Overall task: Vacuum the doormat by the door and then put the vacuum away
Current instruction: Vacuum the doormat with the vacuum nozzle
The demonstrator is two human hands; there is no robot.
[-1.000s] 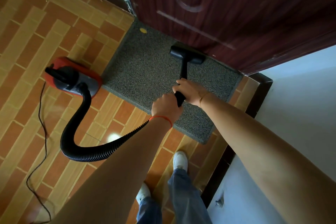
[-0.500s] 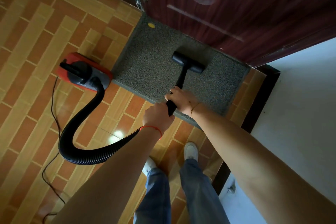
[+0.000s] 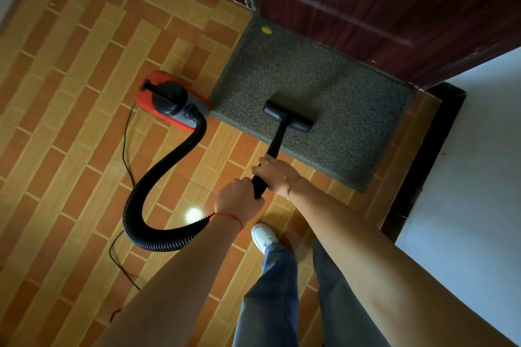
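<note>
A grey speckled doormat [image 3: 296, 70] lies in front of a dark red door [image 3: 394, 3]. The black vacuum head [image 3: 288, 116] rests flat on the mat near its front edge. Its black wand [image 3: 276, 144] slopes back toward me. My right hand [image 3: 275, 176] grips the wand higher up, and my left hand [image 3: 238, 200] grips its lower end where the ribbed black hose [image 3: 158, 177] begins. The hose loops left to the red and grey vacuum body [image 3: 169, 100], which sits on the tiles touching the mat's left corner.
A thin black power cord [image 3: 124, 149] trails from the vacuum body down across the orange tiled floor [image 3: 70, 93]. A white wall with dark skirting [image 3: 417, 177] runs along the right. A small yellow spot [image 3: 266, 30] lies on the mat's far left corner. My feet stand just behind the mat.
The vacuum head has slid back from the door toward the mat's front edge, and both hands have pulled back with the wand. I have stepped backward.
</note>
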